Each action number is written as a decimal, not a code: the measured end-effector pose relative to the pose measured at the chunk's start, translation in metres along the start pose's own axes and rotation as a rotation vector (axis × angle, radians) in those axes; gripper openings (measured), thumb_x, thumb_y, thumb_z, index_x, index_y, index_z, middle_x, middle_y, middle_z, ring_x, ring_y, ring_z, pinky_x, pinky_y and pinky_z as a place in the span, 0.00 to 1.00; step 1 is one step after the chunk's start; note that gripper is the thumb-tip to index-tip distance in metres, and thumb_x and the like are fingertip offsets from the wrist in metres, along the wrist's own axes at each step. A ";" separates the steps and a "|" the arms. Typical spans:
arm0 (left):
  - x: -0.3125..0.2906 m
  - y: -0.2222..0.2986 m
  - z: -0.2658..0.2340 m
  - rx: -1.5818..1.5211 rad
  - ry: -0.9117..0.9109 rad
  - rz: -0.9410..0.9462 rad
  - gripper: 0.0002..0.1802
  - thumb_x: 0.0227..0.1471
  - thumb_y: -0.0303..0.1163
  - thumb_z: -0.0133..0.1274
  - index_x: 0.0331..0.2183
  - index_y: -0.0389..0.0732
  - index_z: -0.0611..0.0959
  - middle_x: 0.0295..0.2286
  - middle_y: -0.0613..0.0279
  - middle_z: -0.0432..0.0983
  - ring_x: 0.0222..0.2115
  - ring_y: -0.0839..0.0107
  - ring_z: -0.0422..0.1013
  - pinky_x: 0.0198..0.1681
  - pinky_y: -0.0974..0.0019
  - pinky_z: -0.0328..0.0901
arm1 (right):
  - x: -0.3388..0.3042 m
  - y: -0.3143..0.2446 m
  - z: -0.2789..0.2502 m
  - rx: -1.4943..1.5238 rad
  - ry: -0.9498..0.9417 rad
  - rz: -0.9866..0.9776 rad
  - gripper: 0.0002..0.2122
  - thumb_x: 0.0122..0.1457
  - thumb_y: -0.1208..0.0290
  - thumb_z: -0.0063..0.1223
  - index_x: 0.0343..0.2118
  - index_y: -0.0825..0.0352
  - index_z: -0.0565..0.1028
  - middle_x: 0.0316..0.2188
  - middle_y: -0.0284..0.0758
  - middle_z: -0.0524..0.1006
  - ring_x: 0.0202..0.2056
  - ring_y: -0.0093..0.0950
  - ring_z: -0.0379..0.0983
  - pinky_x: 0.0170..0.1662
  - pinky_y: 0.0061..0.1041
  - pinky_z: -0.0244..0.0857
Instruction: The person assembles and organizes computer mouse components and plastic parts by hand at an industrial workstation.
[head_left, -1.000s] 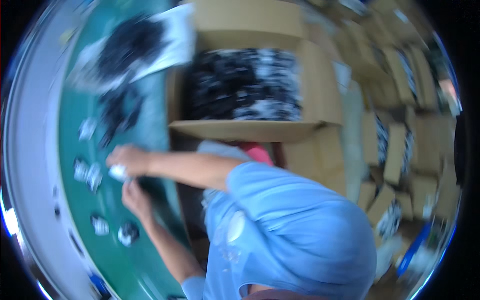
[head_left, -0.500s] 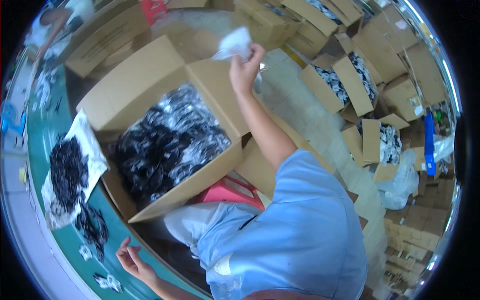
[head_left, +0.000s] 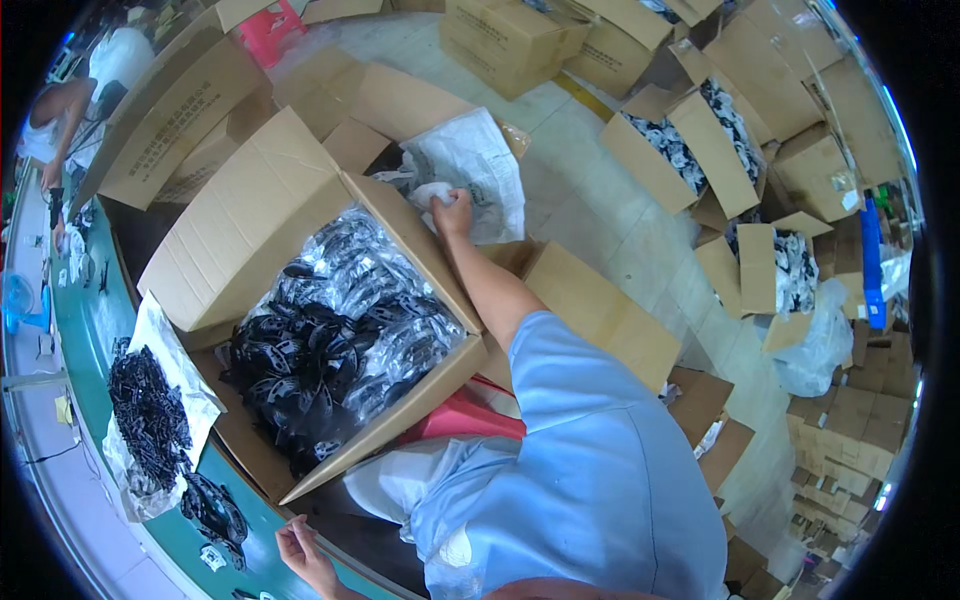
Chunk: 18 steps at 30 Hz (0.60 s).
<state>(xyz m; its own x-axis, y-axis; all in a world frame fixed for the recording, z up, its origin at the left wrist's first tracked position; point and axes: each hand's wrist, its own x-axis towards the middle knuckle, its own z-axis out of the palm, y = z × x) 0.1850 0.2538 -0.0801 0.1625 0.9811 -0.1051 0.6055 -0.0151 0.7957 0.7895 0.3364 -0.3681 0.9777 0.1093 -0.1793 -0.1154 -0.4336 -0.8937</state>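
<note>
A worker in a blue shirt point(head_left: 600, 460) reaches with the right hand point(head_left: 453, 212) toward the upper center of the frame, fingers closed on a small white packet point(head_left: 433, 193). The packet sits against the view of a crumpled white bag point(head_left: 492, 170) in an open box; whether the two touch cannot be told. The packet looks light and soft, likely slick and quick to crumple, and its contents are hidden. A gathered edge, pinched between thumb and fingers, would probably give the surest hold, with little squeezing needed.

At lower left, the left hand point(head_left: 305, 553) hangs near the edge of a green table point(head_left: 95, 325), fingers loosely curled and apart, nothing visible in them. A black bundle point(head_left: 215, 515) and a small white piece point(head_left: 212, 557) lie nearby on the tabletop, below a black heap point(head_left: 150, 415). Left of center, a large carton point(head_left: 405, 408) brims with black parts point(head_left: 300, 350) and clear wrapping point(head_left: 365, 250).
</note>
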 end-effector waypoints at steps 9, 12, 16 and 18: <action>-0.010 -0.011 0.006 -0.098 0.056 0.045 0.09 0.68 0.31 0.51 0.34 0.37 0.77 0.31 0.65 0.75 0.29 0.82 0.67 0.32 0.76 0.64 | 0.053 0.020 -0.023 -0.238 0.010 -0.333 0.24 0.64 0.54 0.55 0.56 0.67 0.74 0.52 0.52 0.76 0.53 0.51 0.73 0.57 0.43 0.65; -0.037 -0.004 0.006 -0.069 0.113 0.053 0.08 0.67 0.30 0.51 0.36 0.36 0.78 0.30 0.64 0.75 0.30 0.81 0.67 0.33 0.75 0.64 | 0.054 -0.029 -0.055 0.039 0.202 -0.353 0.22 0.64 0.57 0.56 0.55 0.66 0.75 0.50 0.50 0.78 0.50 0.49 0.75 0.53 0.40 0.69; -0.112 -0.017 0.001 0.022 0.243 0.018 0.07 0.63 0.26 0.55 0.33 0.34 0.79 0.28 0.61 0.78 0.28 0.76 0.70 0.34 0.70 0.66 | 0.010 -0.109 -0.066 0.361 -0.077 -0.541 0.16 0.69 0.62 0.50 0.53 0.68 0.74 0.49 0.42 0.77 0.54 0.36 0.71 0.58 0.34 0.64; -0.117 0.015 0.020 0.119 0.313 0.041 0.02 0.57 0.21 0.58 0.31 0.33 0.82 0.23 0.57 0.79 0.25 0.70 0.74 0.33 0.65 0.69 | -0.025 -0.138 -0.100 0.440 -0.222 -0.681 0.19 0.69 0.61 0.49 0.56 0.68 0.72 0.47 0.36 0.76 0.48 0.28 0.72 0.51 0.30 0.68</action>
<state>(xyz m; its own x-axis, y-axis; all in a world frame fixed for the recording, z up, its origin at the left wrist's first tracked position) 0.1906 0.1350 -0.0683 -0.0475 0.9906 0.1280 0.6930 -0.0596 0.7185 0.7985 0.3042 -0.1988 0.8069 0.4138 0.4215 0.3842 0.1742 -0.9067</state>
